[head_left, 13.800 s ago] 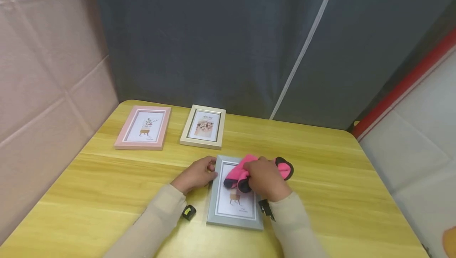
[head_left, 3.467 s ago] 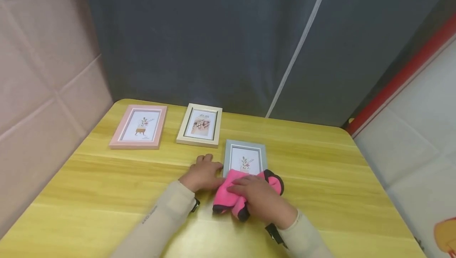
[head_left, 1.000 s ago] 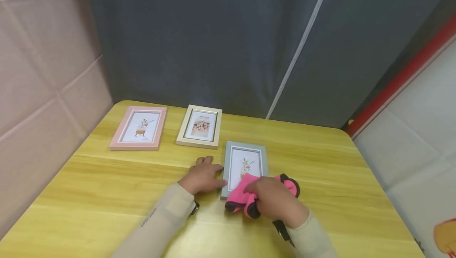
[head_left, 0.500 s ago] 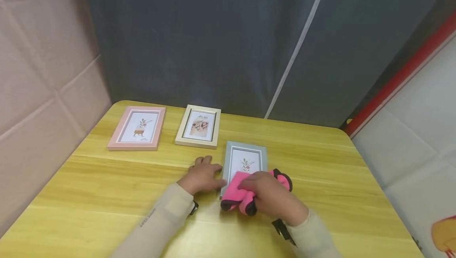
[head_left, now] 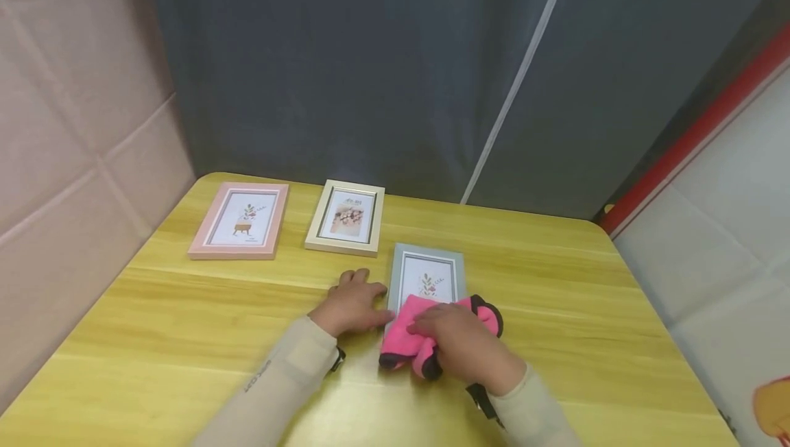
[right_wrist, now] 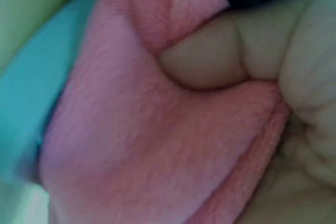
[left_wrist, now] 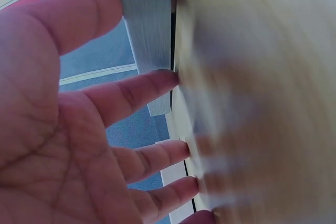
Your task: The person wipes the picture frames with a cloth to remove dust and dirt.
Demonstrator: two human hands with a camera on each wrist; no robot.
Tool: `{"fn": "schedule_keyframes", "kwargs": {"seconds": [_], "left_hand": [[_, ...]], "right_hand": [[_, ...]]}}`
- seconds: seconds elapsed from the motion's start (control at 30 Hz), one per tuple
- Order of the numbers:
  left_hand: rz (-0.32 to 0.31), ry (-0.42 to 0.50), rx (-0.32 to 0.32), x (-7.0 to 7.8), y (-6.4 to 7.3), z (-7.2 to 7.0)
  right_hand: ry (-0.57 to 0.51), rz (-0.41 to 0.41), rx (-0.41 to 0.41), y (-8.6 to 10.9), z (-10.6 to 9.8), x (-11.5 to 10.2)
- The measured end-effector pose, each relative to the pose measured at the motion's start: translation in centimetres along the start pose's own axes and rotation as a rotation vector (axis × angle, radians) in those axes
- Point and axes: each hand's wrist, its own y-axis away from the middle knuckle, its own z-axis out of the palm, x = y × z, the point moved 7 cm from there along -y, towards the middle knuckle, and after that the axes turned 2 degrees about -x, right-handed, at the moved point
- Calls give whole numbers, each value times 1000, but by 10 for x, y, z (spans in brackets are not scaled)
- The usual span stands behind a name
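Observation:
A grey-blue picture frame (head_left: 458, 275) with a plant print lies flat on the table in the head view. My right hand (head_left: 465, 344) grips a bunched pink cloth (head_left: 404, 334) with dark edging, which covers the frame's lower part. In the right wrist view the thumb presses into the folds of the cloth (right_wrist: 131, 129). My left hand (head_left: 350, 304) is at the frame's left side, fingers spread. The left wrist view has its thumb and index finger touching the side of the frame (left_wrist: 147, 35), other fingertips on the tabletop.
Two more picture frames lie flat farther back: a pink one (head_left: 200, 245) at the far left and a cream-gold one (head_left: 316, 234) to its right. The yellow wood-grain table (head_left: 185, 337) ends at a dark curtain (head_left: 321, 77) behind.
Since the oldest frame, the grey-blue frame sits farther back and right. Over the last second the cloth has shifted slightly left over its lower part; the left hand has stayed put.

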Motion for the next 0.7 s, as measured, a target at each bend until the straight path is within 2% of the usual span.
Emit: {"fn": "schedule_keyframes", "kwargs": {"seconds": [0.23,0.33,0.43,0.57,0.63,0.7], "left_hand": [[4,14,6,0,0,0],[6,18,5,0,1,-1],[1,25,5,-1,1,-2],[-4,11,8,-3,0,-2],[-1,-1,8,-3,-1,-1],[1,-11,7,-2,-1,0]], "right_hand": [[-33,188,-1,9,-7,19],[-30,203,0,9,-8,21],[0,125,27,6,-10,17],[25,-55,84,-1,-9,3],[24,-117,85,-4,-5,-4],[26,-141,65,-6,1,-9]]}}
